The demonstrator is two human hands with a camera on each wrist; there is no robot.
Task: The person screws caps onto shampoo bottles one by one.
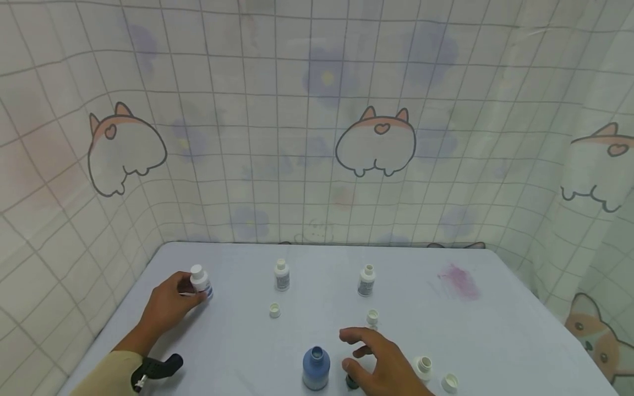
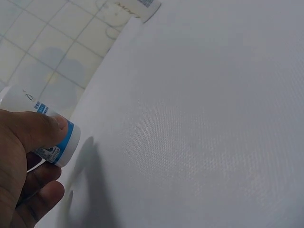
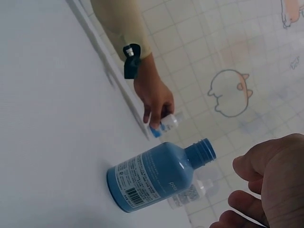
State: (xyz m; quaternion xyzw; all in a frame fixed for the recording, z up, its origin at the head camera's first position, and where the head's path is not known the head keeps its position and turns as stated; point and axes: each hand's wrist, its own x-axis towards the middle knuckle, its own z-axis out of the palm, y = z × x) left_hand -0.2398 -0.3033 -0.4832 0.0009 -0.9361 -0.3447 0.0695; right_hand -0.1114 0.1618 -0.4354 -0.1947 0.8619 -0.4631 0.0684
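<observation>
My left hand (image 1: 168, 305) grips a small white bottle (image 1: 199, 279) with a cap on it, at the table's left side. In the left wrist view, the thumb lies across the bottle's blue and white label (image 2: 66, 137). My right hand (image 1: 381, 360) is near the front of the table with its fingers loosely bent, holding nothing. To its left stands an uncapped blue bottle (image 1: 316, 369), apart from the fingers. A dark cap (image 1: 352, 381) lies partly hidden under the right hand. The right wrist view shows the blue bottle's threaded neck (image 3: 202, 153) and labelled side.
Two white bottles stand farther back, one at the middle (image 1: 282, 276) and one right of it (image 1: 366, 281). White caps lie before them, a left cap (image 1: 274, 311) and a right cap (image 1: 372, 316). Beside the right hand are an uncapped white bottle (image 1: 423, 367) and a cap (image 1: 450, 383).
</observation>
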